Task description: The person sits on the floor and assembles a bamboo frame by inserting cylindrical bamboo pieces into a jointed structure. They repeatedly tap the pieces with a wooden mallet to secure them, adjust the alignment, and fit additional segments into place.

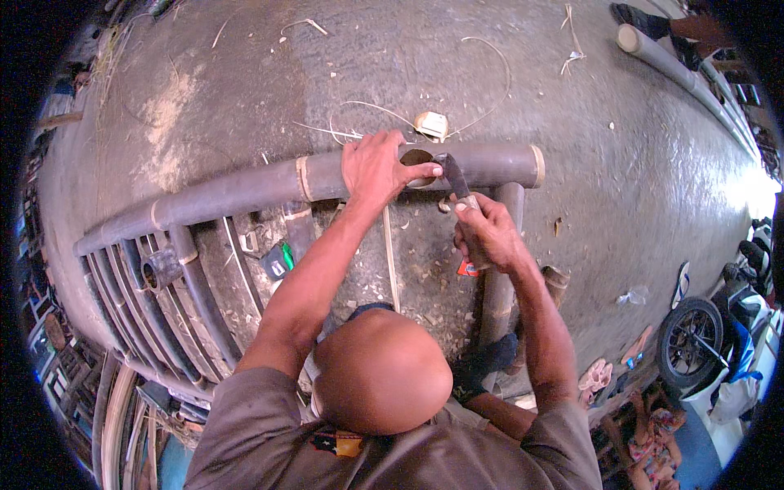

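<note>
Gripping likely stiff, hefty, smooth bamboo pole (494, 166) sensibly left of its hole (417, 158) with left hand (376, 167) while clamping knife (457, 181) in right hand (490, 234).

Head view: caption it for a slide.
Left hand on a bamboo pole; right hand holds a knife at its round hole.

Informal bamboo workshop. Grey concrete-like floor (392, 61), pale shavings (433, 306) strewn around dark bamboo frame (237, 191) at middle; sawdust-like patch (170, 122) far left; loose poles (676, 68) far right; long split strips (119, 420) near left. Motorbike wheel (691, 336) and sandals (597, 374) at right, on same floor.
</note>
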Motion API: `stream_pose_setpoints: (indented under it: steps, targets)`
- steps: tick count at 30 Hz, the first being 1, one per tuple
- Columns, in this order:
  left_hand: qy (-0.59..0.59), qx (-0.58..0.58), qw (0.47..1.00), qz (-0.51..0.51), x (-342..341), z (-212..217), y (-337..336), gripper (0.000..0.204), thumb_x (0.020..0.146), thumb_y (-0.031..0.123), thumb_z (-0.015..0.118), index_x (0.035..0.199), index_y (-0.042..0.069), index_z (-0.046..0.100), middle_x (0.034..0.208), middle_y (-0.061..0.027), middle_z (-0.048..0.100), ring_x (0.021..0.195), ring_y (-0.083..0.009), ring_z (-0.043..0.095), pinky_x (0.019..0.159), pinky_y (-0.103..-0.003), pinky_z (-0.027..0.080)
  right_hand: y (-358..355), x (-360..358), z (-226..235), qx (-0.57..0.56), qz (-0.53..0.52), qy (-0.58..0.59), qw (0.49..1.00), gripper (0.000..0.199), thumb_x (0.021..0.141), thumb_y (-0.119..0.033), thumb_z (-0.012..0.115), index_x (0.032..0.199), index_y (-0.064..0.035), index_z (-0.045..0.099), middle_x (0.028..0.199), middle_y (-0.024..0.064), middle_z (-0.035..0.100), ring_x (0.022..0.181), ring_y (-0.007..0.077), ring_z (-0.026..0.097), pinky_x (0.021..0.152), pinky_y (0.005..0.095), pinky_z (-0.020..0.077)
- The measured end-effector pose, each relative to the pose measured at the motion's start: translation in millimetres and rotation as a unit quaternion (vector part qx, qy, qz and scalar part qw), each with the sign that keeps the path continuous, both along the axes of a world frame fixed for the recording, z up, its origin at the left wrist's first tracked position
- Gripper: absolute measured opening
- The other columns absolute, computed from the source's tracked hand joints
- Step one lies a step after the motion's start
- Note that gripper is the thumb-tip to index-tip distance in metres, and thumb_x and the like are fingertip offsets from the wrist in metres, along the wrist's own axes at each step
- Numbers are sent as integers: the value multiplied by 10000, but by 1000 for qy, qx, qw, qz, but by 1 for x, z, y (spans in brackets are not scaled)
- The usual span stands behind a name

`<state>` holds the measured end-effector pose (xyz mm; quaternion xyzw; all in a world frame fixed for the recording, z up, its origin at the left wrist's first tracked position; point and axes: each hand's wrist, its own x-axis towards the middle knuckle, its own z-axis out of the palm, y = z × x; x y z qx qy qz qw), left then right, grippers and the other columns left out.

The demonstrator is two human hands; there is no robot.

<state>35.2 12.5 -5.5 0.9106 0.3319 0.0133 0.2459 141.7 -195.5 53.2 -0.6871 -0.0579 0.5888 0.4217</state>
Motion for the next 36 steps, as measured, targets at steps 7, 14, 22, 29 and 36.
stream_pose_setpoints:
  steps: [7,14,22,29,36]
  targets:
    - [16,-17,1000,14,3,3,1,713,671,772,747,939,111,729,930,-101,714,965,-308,685,850,-481,461,15,51,5,-54,172,-30,983,461,959,-429,638,1156,-14,681,888,66,676,802,164,626,737,366,527]
    - [3,19,1000,11,0,-7,-1,602,750,700,742,986,148,776,987,-52,735,977,-279,689,829,-462,480,55,96,11,-32,339,-90,936,310,977,-380,617,940,-73,611,714,12,590,615,125,607,515,327,483]
    - [25,-33,997,-71,-6,3,12,630,796,642,750,1143,116,724,1147,-92,708,1119,-275,647,969,-457,481,33,70,-40,-30,419,-258,870,709,897,-530,647,1337,21,580,1281,289,646,1215,392,642,1022,472,510]
    - [-32,-32,968,-249,-42,0,44,868,769,499,832,1445,51,522,1408,-154,614,1328,-356,555,1106,-458,445,26,-69,6,11,198,-174,964,620,906,-307,669,1382,17,439,1102,329,671,1042,500,665,878,542,519]
    - [-83,-118,955,-260,-47,-30,56,772,777,251,825,1467,69,529,1464,-165,580,1339,-357,561,1123,-443,455,63,-111,5,26,10,-158,987,532,890,-287,660,1274,36,486,896,248,673,800,359,670,751,490,527]
